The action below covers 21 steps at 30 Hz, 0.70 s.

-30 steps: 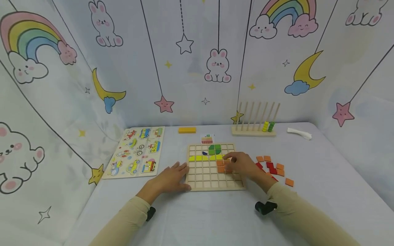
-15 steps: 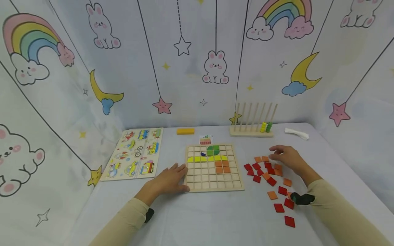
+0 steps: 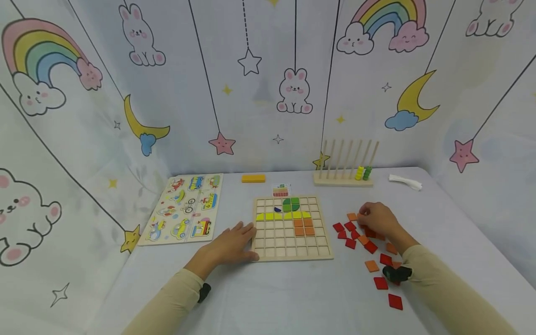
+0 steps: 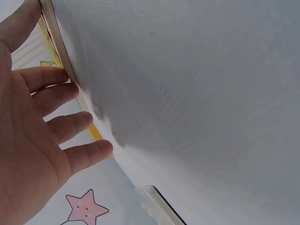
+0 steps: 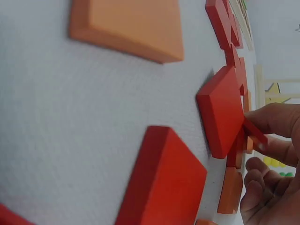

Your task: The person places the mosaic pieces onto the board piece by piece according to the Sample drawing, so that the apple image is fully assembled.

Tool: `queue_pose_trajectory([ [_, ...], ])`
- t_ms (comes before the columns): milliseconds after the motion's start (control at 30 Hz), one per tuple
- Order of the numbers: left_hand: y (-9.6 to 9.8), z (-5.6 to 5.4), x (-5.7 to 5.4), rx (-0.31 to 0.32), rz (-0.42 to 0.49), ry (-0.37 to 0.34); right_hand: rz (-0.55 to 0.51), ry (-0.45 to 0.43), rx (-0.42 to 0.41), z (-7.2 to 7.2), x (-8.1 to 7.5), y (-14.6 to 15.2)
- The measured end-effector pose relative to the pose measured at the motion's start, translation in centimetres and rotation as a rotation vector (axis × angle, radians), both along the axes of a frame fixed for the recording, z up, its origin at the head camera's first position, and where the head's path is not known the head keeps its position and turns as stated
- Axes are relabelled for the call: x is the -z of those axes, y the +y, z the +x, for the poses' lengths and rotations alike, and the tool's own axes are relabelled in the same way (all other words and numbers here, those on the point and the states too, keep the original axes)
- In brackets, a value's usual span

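- Along the left edge of the pale wooden grid board (image 3: 279,232), the person's left hand (image 3: 228,244) lies with fingers spread, fingertips touching the frame, thumb by its near corner.
- Among the scattered flat red and orange tiles (image 3: 371,247) to the right of the board, the right hand (image 3: 378,219) pinches what looks like a small red square tile (image 5: 255,132) between thumb and finger; the head view does not show it clearly.
- From the right hand, the board's bare cells lie leftward and slightly nearer the person; any carry would likely turn on that gap. The right hand is nearer the loose tiles, the left nearer the frame.
- Being nearly square, board and tiles offer no clear long axis; the loose tiles lie at varied angles.
- Right of the board's centre, four orange square tiles (image 3: 309,231) form a block just below a row of yellow tiles (image 3: 293,215).
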State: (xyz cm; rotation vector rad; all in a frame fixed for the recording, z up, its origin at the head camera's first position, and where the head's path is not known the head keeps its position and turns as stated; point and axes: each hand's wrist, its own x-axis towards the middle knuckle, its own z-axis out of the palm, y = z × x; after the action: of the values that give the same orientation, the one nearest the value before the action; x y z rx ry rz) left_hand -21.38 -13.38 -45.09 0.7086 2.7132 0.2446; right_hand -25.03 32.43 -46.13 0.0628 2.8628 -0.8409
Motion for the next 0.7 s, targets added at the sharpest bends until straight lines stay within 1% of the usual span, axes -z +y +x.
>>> queue_pose_trajectory([
  [100,0.04,0.05,-0.06,0.000,-0.003,0.002,0.004,0.006,-0.004,0.00,0.12,-0.09],
  [267,0.04,0.06,-0.05,-0.001,-0.010,0.007,-0.018,0.014,0.000,0.16,0.12,-0.08],
  [333,0.02,0.03,0.01,-0.001,-0.012,0.009,-0.041,0.019,0.001,0.23,0.07,-0.01],
  [433,-0.02,-0.02,0.14,0.003,-0.015,0.011,-0.089,0.036,0.025,0.26,0.07,0.19],
  [567,-0.03,-0.07,0.22,0.011,-0.020,0.018,-0.227,0.062,0.069,0.21,-0.06,0.36],
  [600,-0.03,-0.07,0.20,0.012,-0.022,0.020,-0.276,0.068,0.073,0.15,-0.13,0.38],
  [700,-0.03,-0.09,0.12,0.012,-0.021,0.021,-0.472,0.071,0.074,0.02,-0.40,0.25],
])
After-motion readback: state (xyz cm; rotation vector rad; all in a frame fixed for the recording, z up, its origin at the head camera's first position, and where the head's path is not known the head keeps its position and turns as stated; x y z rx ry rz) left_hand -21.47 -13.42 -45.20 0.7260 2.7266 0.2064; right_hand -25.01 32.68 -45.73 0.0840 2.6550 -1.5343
